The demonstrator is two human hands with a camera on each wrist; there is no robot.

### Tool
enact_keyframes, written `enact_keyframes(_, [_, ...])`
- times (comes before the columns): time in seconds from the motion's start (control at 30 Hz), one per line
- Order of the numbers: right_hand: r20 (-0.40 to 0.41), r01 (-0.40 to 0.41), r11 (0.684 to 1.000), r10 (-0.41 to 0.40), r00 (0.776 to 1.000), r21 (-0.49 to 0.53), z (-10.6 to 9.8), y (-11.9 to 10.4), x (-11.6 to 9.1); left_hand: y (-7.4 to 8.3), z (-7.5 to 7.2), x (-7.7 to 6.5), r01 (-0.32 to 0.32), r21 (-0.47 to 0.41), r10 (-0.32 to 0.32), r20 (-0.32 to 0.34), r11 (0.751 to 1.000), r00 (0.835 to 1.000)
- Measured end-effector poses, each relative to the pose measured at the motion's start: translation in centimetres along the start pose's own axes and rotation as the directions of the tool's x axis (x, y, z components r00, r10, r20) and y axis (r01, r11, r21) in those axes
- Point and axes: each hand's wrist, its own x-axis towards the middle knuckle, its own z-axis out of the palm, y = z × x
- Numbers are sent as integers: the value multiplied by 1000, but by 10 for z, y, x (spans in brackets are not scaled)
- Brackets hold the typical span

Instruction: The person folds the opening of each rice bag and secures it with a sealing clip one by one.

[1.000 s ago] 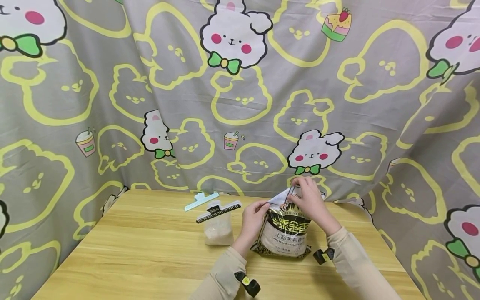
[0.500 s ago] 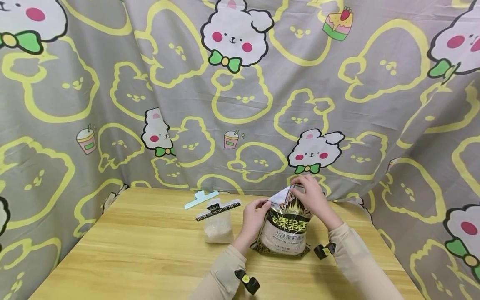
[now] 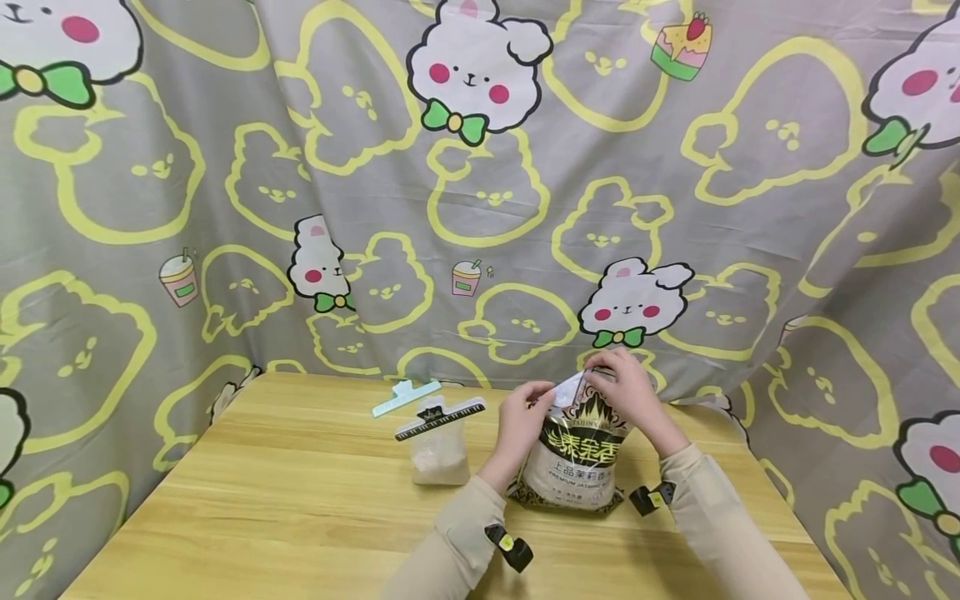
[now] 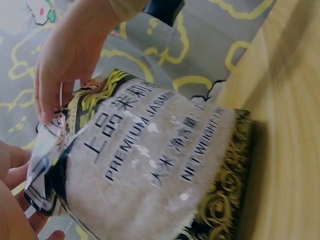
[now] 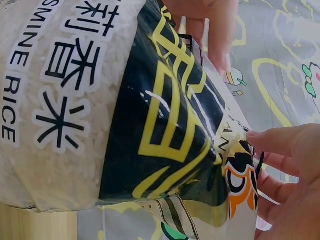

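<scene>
A bag of jasmine rice (image 3: 576, 467), printed in black and gold, stands upright on the table, its top corner folded over to show a pale underside. My left hand (image 3: 522, 423) pinches the left side of this fold. At the top edge, my right hand (image 3: 628, 392) pinches the bag between thumb and fingers. In the left wrist view, the left hand's fingers (image 4: 17, 172) lie against the folded edge, some behind it. The right wrist view shows the right thumb (image 5: 272, 140) on the printed front, other fingers partly hidden behind the bag (image 5: 165, 110).
Left of the rice bag, a small clear bag (image 3: 440, 457) with pale contents is closed by a black-and-white piano-key clip (image 3: 440, 418). A light blue bag clip (image 3: 406, 397) lies behind it on the wooden table (image 3: 285, 492). A patterned grey curtain (image 3: 495, 308) hangs behind.
My left hand has shifted up and to the right along the folded corner, and less of the pale flap shows. The right hand keeps its place at the top edge.
</scene>
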Motion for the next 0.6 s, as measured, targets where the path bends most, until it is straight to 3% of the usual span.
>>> enact_keyframes(0.2, [8, -7, 1000, 7, 1000, 15, -1, 1, 0, 13, 3, 9, -47, 84, 46, 19, 995, 999])
enact_keyframes(0.43, [21, -28, 999, 27, 999, 25, -3, -1, 0, 24, 8, 18, -111, 145, 99, 89, 983, 991])
enact_keyframes(0.6, [40, -43, 999, 42, 998, 25, -5, -2, 1, 27, 14, 26, -162, 237, 136, 121, 958, 983])
